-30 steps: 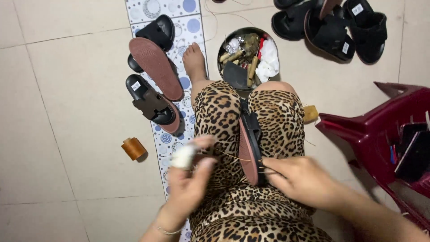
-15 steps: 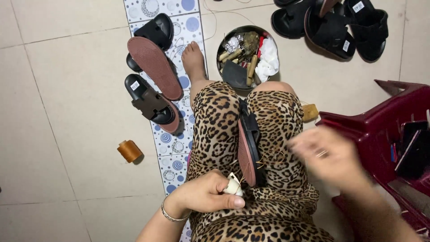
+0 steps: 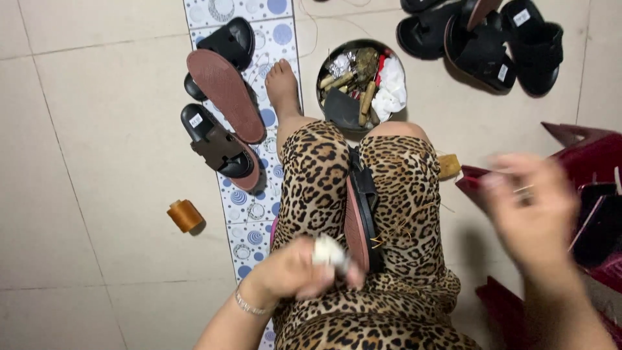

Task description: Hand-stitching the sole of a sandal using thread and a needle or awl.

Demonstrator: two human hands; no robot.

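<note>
A sandal (image 3: 360, 214) stands on edge, clamped between my leopard-print knees, its reddish sole facing left and black straps facing right. My left hand (image 3: 303, 269) rests closed against the near end of the sandal, with white wrapping on a finger. Out at the right my right hand (image 3: 528, 201) is raised and blurred by motion; a thin thread or needle seems pinched in its fingers, but the blur hides it. Loose thread (image 3: 389, 234) lies on my right thigh beside the sandal.
A round metal bowl (image 3: 328, 63) of tools and rags sits past my knees. Sandals (image 3: 220, 139) and a loose reddish sole (image 3: 224, 91) lie on a patterned tile strip at left. An orange thread spool (image 3: 184, 215) rests on the floor. Black sandals (image 3: 483, 39) top right; dark red plastic stool (image 3: 583, 155) at right.
My right hand has pulled away from the sandal, out and up to the right. My left hand dropped from beside the sandal to its near end and closed there.
</note>
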